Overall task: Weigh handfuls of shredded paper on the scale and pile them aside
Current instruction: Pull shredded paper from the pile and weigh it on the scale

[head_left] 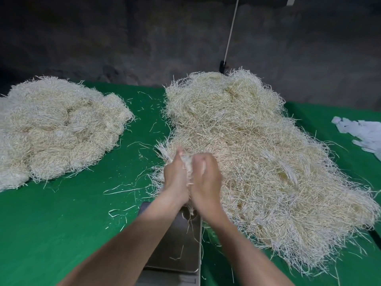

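We pressed our left hand (pixel 175 174) and right hand (pixel 206 176) together, fingers curled round a wispy handful of shredded paper (pixel 188 164), over the far edge of the smooth metal scale (pixel 177 244). Left of the grip lay open green cloth (pixel 72 223), then a fluffy pile (pixel 57 129); the tangled heap (pixel 268 162) crowded its right.

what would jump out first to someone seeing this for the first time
Two heaps of pale shredded paper dominate the green cloth: the larger heap on the right, the smaller heap at far left. At centre, the left hand and right hand grip a handful of shreds between them at the larger heap's near edge, above the far end of the steel scale.
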